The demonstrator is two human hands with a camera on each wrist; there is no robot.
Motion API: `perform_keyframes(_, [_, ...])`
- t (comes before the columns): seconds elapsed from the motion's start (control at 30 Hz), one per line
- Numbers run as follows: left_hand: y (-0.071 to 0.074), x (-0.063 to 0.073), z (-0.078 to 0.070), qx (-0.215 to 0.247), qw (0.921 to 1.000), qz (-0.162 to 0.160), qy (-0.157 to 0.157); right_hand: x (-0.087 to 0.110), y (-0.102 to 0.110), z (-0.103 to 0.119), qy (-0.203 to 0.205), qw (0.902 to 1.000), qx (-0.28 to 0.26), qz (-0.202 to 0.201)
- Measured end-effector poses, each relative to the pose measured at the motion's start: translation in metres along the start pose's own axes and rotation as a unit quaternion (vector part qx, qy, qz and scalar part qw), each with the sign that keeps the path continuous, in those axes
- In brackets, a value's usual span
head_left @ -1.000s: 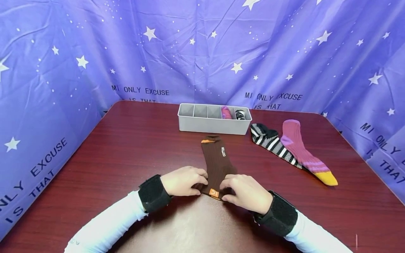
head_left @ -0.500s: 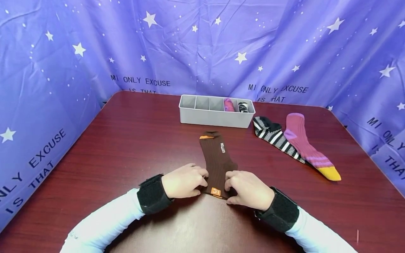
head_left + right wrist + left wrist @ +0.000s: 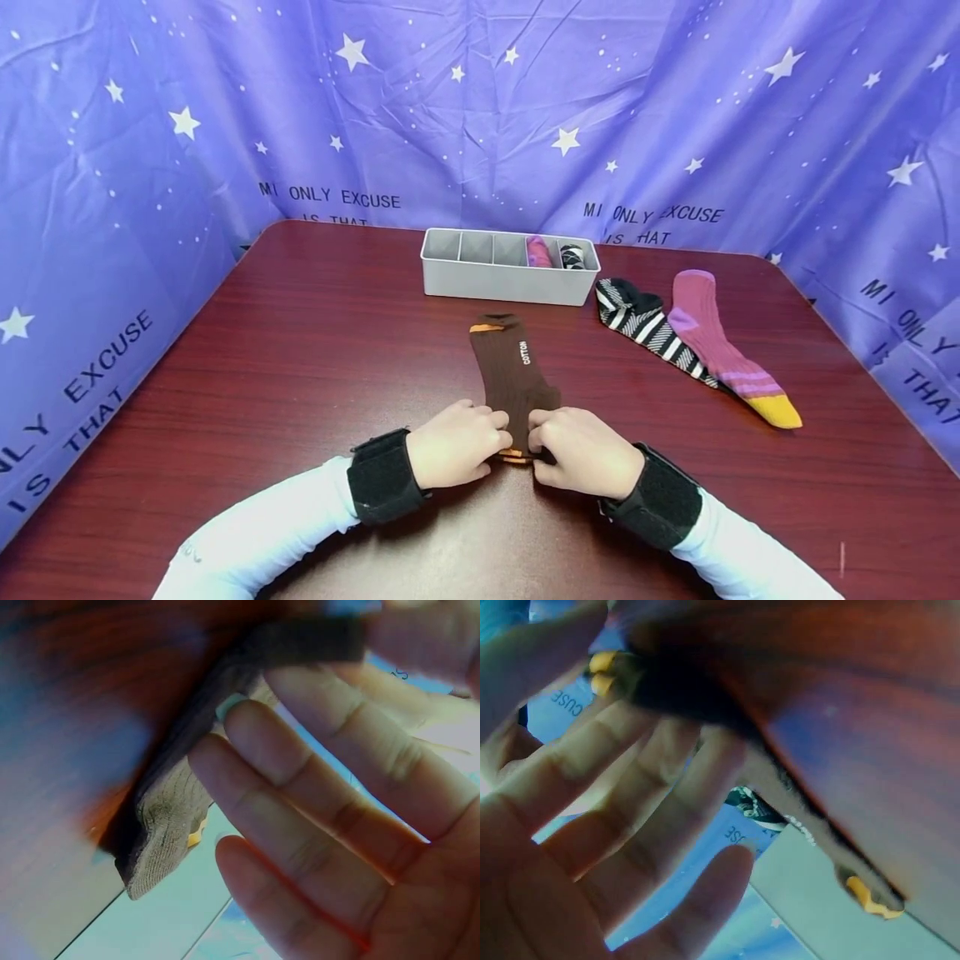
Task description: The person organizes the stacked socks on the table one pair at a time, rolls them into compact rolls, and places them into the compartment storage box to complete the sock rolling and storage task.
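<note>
Brown socks (image 3: pixel 508 367), seemingly two laid on each other, lie lengthwise on the table, with white lettering and orange trim at the far end. My left hand (image 3: pixel 457 443) bends its fingers over the left side of the near end, where two orange edges show between the hands. On the right side of that end, my right hand (image 3: pixel 588 452) pinches the socks between thumb and forefinger. Ribbed brown fabric (image 3: pixel 174 814) runs past the right fingertips in the right wrist view. The left wrist view is dark and blurred where the left fingers (image 3: pixel 697 780) meet the socks.
A grey divided box (image 3: pixel 502 282) stands behind the socks. A rolled pink sock (image 3: pixel 537 252) and a rolled black-and-white sock (image 3: pixel 572 257) sit in its right compartments. Farther right, a striped black-and-white sock (image 3: pixel 648 327) lies partly under a pink sock (image 3: pixel 708 333) with a yellow toe.
My left hand has moved right, closer to the right hand. The orange label seen earlier at the near end is now hidden, and narrow orange edges show instead.
</note>
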State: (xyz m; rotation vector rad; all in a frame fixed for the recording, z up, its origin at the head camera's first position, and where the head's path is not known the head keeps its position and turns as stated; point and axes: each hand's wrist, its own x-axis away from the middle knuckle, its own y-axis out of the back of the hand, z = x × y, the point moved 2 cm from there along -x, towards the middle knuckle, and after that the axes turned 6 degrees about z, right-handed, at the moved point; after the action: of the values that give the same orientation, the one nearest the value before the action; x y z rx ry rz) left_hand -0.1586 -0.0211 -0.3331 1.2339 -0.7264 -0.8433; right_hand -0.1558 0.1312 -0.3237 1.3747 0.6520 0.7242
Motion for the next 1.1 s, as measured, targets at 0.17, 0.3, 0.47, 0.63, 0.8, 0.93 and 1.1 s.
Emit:
perform_keyframes(0.17, [0.000,-0.001,0.003,0.025,0.9996,-0.009,0.008,0.000,0.001,-0.001,-0.001,0.9999,-0.005,0.012])
perform_keyframes(0.3, [0.000,0.000,0.007,0.091,0.9958,0.006,0.008,0.002,0.003,-0.003,0.007,0.9981,-0.047,0.038])
perform_keyframes(0.47, [0.000,0.002,0.014,0.164,0.9862,-0.003,0.019,0.001,0.004,-0.005,0.011,0.9952,-0.083,0.051])
perform_keyframes(0.63, [-0.003,0.002,0.014,0.177,0.9839,-0.017,0.015,0.001,0.003,-0.005,0.027,0.9988,-0.039,0.015])
perform_keyframes(0.8, [-0.006,0.002,0.011,0.141,0.9890,-0.042,0.015,0.000,-0.001,-0.004,0.018,0.9995,-0.025,-0.004])
perform_keyframes(0.93, [-0.002,0.004,0.009,0.105,0.9931,-0.051,0.014,-0.001,-0.002,-0.003,0.027,0.9994,-0.021,-0.010])
perform_keyframes(1.1, [0.004,0.003,0.008,0.065,0.9975,-0.028,0.008,-0.001,0.000,-0.003,0.018,0.9996,-0.018,0.009])
